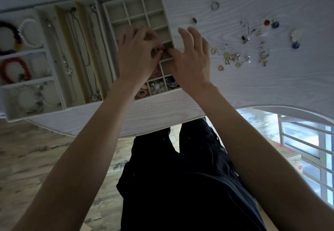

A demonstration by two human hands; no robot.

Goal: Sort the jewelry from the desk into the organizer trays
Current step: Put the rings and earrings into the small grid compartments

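While both hands (165, 49) are meeting over the grid tray (163, 22), we are pinching something tiny, unidentifiable; loose earrings (231, 57) at 3 o'clock are looking light, slippery: fingertip pinches.

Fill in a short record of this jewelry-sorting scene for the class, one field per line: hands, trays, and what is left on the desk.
Left hand: over the grid tray, fingertips meeting the right hand's
Right hand: thumb and forefinger pinching something small, too small to identify; other fingers spread
Grid tray: far cells bare, near cells hold small pieces
Necklace tray: chains laid lengthwise
Bracelet tray: red bracelet, pearl bracelet
Still on desk: gold earrings, silver ring, blue and red pieces to the right
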